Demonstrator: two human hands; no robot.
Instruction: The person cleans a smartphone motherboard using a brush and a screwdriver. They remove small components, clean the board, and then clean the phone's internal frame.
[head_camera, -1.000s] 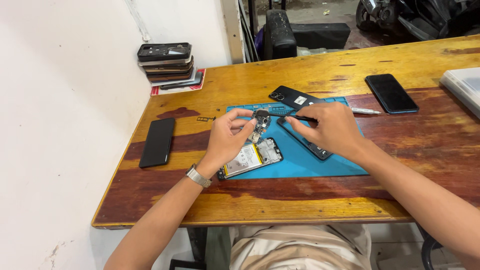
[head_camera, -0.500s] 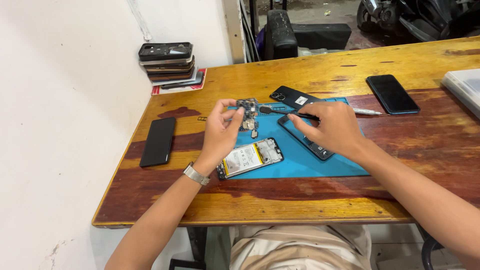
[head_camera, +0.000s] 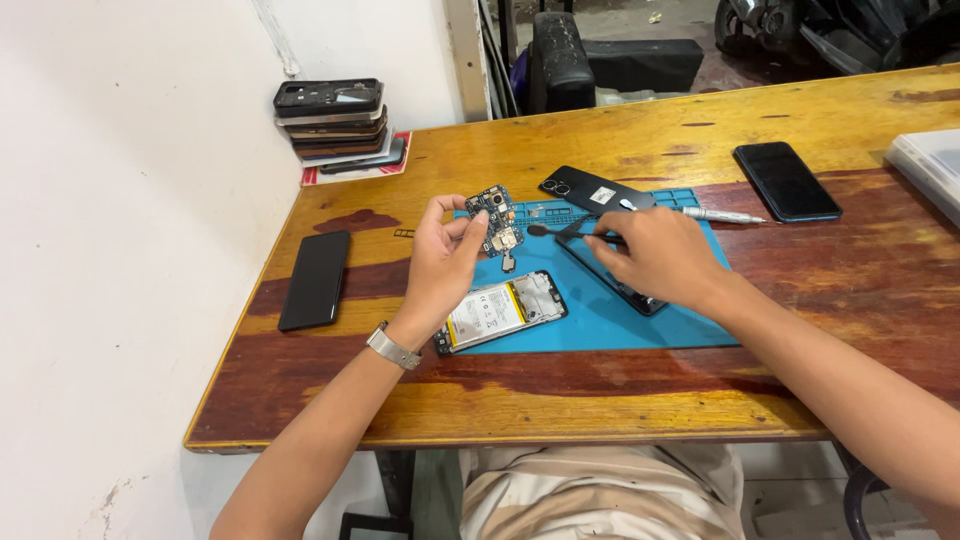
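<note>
My left hand (head_camera: 440, 262) pinches circuit board (head_camera: 497, 219) upright above blue mat (head_camera: 600, 315); right hand (head_camera: 655, 255), clamped on black spudger (head_camera: 560, 231), points tip toward board.

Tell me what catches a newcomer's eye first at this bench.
The left hand holds a small circuit board up over the blue work mat. Below it an opened phone lies on the mat, insides showing. The right hand holds a thin dark tool, and a stack of phones sits at the table's far left corner.
</note>
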